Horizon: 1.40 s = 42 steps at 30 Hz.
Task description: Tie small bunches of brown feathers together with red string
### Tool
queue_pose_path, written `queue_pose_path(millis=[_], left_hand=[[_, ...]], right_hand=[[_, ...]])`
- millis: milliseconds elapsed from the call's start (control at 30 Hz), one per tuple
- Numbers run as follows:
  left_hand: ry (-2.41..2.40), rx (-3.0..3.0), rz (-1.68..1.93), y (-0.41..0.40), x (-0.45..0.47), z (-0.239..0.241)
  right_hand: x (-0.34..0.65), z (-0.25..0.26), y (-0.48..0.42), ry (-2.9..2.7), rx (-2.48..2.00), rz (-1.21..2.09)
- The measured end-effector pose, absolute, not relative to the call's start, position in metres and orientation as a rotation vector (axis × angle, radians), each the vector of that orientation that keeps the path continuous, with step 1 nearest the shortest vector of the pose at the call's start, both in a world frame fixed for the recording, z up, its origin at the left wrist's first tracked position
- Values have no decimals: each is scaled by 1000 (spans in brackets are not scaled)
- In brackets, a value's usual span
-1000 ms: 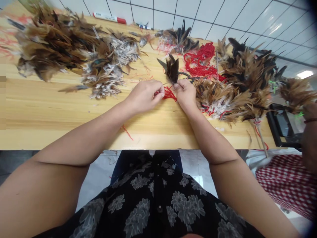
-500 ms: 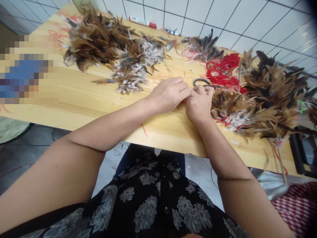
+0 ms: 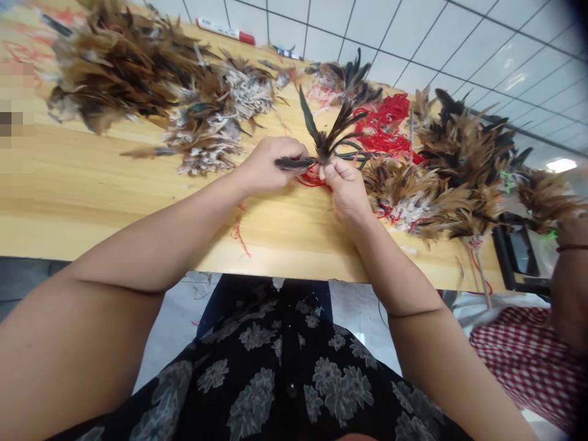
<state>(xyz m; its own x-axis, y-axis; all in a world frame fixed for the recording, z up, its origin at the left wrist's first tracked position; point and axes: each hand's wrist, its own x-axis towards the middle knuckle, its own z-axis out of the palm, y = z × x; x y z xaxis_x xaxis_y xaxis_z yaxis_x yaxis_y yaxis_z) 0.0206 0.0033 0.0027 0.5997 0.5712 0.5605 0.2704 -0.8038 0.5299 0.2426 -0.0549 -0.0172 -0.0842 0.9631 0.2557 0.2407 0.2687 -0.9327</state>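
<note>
My right hand (image 3: 346, 184) pinches the base of a small bunch of dark feathers (image 3: 325, 144), its tips fanned upward above the table. Red string (image 3: 312, 176) loops between my hands, just under the bunch. My left hand (image 3: 273, 160) is closed, with a dark feather (image 3: 290, 163) sticking out past its thumb side toward the left. Its fingertips are partly hidden behind that feather. Just beyond my right hand lie black-handled scissors (image 3: 351, 150), partly covered.
Brown feather heaps lie at left (image 3: 124, 67) and right (image 3: 463, 147). Behind my hands is a red string tangle (image 3: 388, 125). A marker (image 3: 225, 30) lies along the tiled wall. At far right, another person's arm (image 3: 569, 275) is beside a black-framed box (image 3: 514, 251).
My hands were low and together at the tabletop; now they are slightly apart, with dark feathers and red string showing between them. The view has shifted right, and another person's arm has appeared.
</note>
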Motion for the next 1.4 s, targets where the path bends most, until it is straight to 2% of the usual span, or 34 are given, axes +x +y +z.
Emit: queue_pose_path(millis=[133,367,633,800,1033,1267,1400], left_hand=[[779,2447,968,-9,27,2],[963,1967,998,-12,37,-11],[962,2077,1053,-5,31,-11],[875,2435,1034,-11,33,-12],[727,2645,1109,-26,40,-16],[735,2785,1089,-33,38,-11],[832,2749,1031,-35,32,1]], right_hand=[[241,-23,-53,-1351,-1189,1052],[238,-8,-62,-1075,-1133,1321],[230,-6,-66,-1162,-1128,1340],[239,-19,-59,-1351,-1164,1085],[249,-33,-46,-1670,-1363,614],[229,17,-77,-2085,-1912,121],[225,33,-81,-2321,-1960,-35]])
